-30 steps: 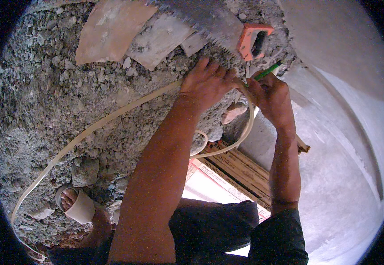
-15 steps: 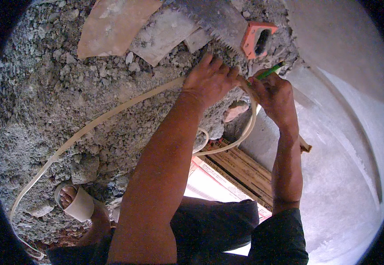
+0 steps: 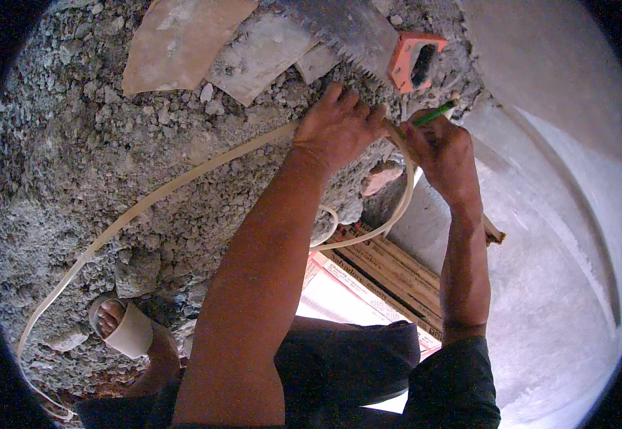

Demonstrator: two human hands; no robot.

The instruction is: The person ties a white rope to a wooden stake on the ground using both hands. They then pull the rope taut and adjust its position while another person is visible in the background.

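My left hand (image 3: pixel 339 129) is closed over a long cream-coloured flexible tube (image 3: pixel 161 193), which arcs across the rubble from lower left. Close by on the right, my right hand (image 3: pixel 436 150) pinches a green pencil (image 3: pixel 435 113), or a similar slim green stick, with its far end pointing up and right. Its lower end is hidden by my fingers, beside the tube. Past my hands the tube loops down and back toward the boxes. A handsaw with an orange handle (image 3: pixel 411 63) and a grey toothed blade (image 3: pixel 350 32) lies just beyond my hands.
Broken tile pieces (image 3: pixel 182 46) lie at the far side on grey rubble (image 3: pixel 61 157). A pale smooth wall (image 3: pixel 540 214) rises on the right. Stacked flat cardboard boxes (image 3: pixel 390 268) lie below my hands. My sandalled foot (image 3: pixel 121 329) rests at lower left.
Very little differs. The green pencil's outer end sits slightly lower and to the left; both hands stay at the tube in nearly the same place.
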